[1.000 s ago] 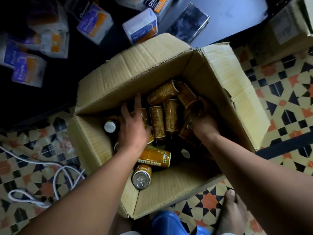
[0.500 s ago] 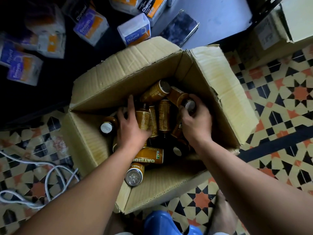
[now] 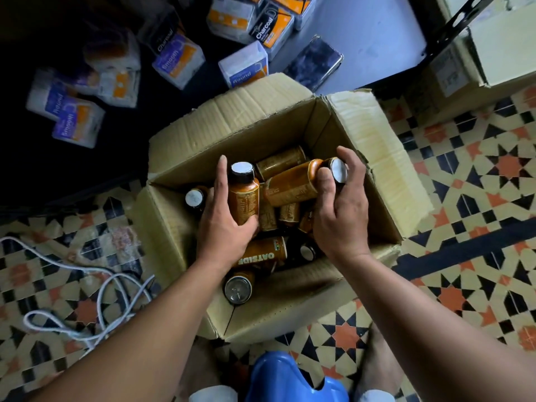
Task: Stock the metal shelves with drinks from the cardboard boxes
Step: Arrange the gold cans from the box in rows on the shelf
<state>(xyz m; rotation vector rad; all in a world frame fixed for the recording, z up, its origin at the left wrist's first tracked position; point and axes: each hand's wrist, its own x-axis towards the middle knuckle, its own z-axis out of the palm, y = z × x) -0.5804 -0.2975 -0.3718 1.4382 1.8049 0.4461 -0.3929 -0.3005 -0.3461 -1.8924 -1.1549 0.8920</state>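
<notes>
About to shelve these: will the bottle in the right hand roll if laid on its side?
Probably yes: the bottle in the right hand is cylindrical, so it likely rolls. Its surface looks glossy, perhaps slippery. Rigid-looking, it should not flex under the fingers.

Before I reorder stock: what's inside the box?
Brown drink bottles, mostly lying loose. The left hand and right hand each grip one. Lower layers are covered, so no count.

We read: OATSIDE, upside down, on a brown bottle (image 3: pixel 262 256) in the cardboard box (image 3: pixel 203 132). Charcoal on a black-and-orange pack (image 3: pixel 271 26). Round on a white pack (image 3: pixel 243 69). Smooth on a blue pack (image 3: pixel 177 62). Round on a far-left pack (image 3: pixel 56 97), and Smooth on its neighbour pack (image 3: pixel 77 124).
</notes>
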